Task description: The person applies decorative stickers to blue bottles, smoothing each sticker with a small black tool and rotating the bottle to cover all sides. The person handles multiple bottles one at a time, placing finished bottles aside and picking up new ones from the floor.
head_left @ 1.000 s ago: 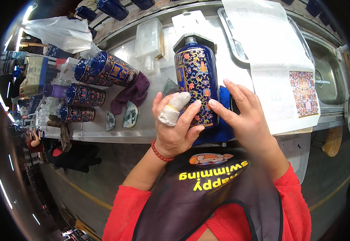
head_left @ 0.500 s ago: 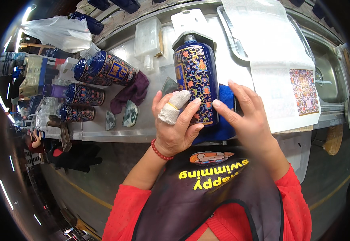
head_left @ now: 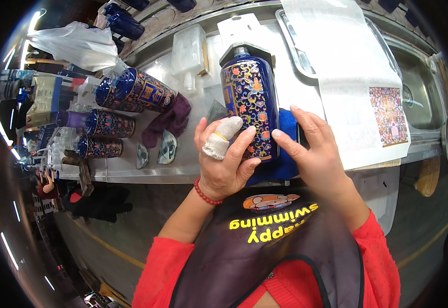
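Observation:
A dark blue bottle [head_left: 252, 87] with colourful flower and scroll patterns lies on its side, its neck pointing away from me. My left hand [head_left: 224, 156] is at its lower left corner, index fingertip on the patterned face and thumb at the base. One of that hand's fingers wears a white cloth finger cover [head_left: 217, 146] with a yellow band. My right hand [head_left: 320, 154] is open, fingers spread, its thumb tip at the bottle's right edge. Whether that thumb presses on the bottle I cannot tell. A blue cloth [head_left: 288, 123] lies beneath and to the right.
Similar patterned bottles [head_left: 149, 91] lie at the left by a purple cloth [head_left: 166, 122] and dark glossy scraper-like pieces [head_left: 167, 147]. A clear plastic box [head_left: 188, 49] stands behind. To the right are white sheets with a printed pattern [head_left: 388, 115], a metal tray [head_left: 292, 41] and a sink [head_left: 419, 84].
My right hand has shifted very slightly and shows less blur. The left hand keeps its place at the bottle, and the whole view has tilted a little.

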Action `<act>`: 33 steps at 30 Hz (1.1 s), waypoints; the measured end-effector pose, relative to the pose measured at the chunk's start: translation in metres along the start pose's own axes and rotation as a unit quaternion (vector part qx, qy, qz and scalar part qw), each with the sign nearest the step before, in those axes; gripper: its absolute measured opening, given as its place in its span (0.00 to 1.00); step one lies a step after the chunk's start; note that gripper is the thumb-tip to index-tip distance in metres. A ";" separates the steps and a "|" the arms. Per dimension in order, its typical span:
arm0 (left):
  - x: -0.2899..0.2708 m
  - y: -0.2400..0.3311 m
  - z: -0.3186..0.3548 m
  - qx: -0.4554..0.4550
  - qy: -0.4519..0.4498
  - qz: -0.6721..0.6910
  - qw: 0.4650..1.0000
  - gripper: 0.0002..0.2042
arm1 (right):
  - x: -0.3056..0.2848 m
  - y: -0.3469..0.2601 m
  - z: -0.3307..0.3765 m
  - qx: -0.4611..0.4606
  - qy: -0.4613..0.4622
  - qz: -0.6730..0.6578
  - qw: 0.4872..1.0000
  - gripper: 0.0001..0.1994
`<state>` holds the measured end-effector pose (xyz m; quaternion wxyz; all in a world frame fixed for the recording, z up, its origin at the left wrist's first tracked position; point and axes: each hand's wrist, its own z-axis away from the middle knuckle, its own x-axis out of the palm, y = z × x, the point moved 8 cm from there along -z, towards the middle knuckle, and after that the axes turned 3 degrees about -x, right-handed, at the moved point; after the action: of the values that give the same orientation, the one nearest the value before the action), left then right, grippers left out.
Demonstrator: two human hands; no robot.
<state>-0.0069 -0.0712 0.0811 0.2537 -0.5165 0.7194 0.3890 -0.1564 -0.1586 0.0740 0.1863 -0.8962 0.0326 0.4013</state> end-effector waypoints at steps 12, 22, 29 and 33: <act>0.000 0.000 0.000 -0.001 0.004 0.006 1.000 0.25 | -0.004 0.026 -0.014 0.161 0.058 -0.214 0.962 0.14; 0.001 0.000 0.001 -0.011 -0.002 0.010 1.000 0.24 | 0.018 0.033 -0.035 0.213 0.055 -0.297 0.929 0.09; 0.000 0.000 0.000 -0.010 0.001 0.013 1.000 0.24 | 0.020 0.035 -0.034 0.226 0.052 -0.318 0.919 0.09; 0.001 0.000 0.001 -0.010 0.002 0.014 1.000 0.24 | 0.020 0.035 -0.035 0.230 0.047 -0.314 0.920 0.08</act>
<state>-0.0067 -0.0712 0.0801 0.2411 -0.5095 0.7233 0.3988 -0.1257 -0.2016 0.0703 0.5019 -0.8109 -0.1498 0.2610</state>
